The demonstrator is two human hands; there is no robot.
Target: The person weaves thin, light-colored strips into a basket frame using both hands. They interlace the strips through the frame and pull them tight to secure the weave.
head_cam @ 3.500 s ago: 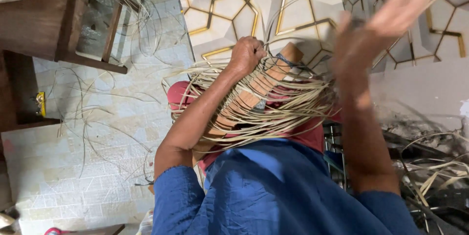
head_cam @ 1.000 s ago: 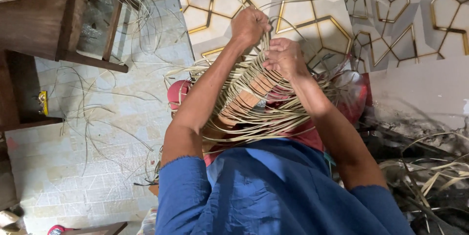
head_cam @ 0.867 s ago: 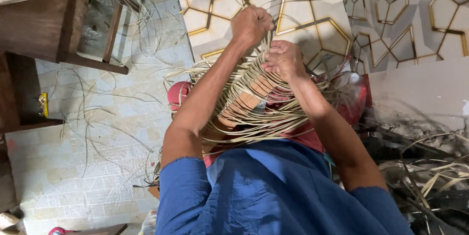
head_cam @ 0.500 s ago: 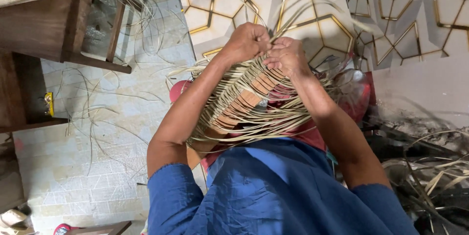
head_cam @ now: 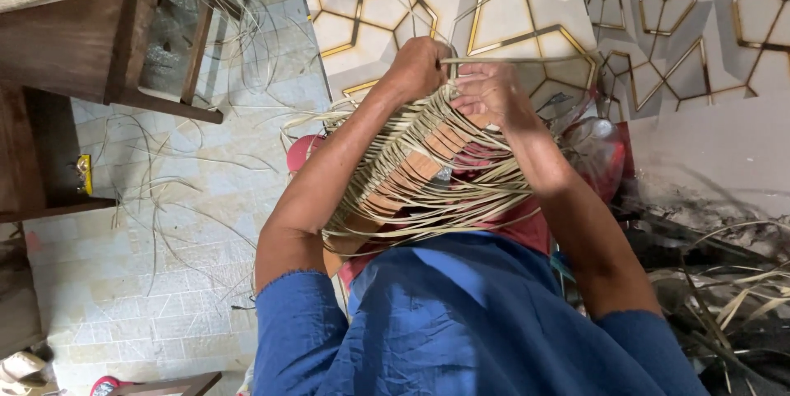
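At nine o'clock I see a dark wooden stool (head_cam: 99,42) with a woven seat, standing on pale floor tiles (head_cam: 123,281) strewn with loose cane strands (head_cam: 177,190). Moving toward centre, my left hand (head_cam: 418,67) sits at twelve o'clock, fist clenched around cane strips at the top edge of the half-woven frame (head_cam: 420,178). That frame, wound with pale cane over wooden slats, lies across my lap at the middle of the view, above my blue shirt (head_cam: 461,322) at six o'clock. Just beside the left hand, my right hand (head_cam: 491,93) pinches a single cane strip (head_cam: 527,59) that runs off toward two o'clock; I think the fingers are closed on it, though the strands partly hide them. At four o'clock lies a dark heap of cane scraps (head_cam: 724,297).
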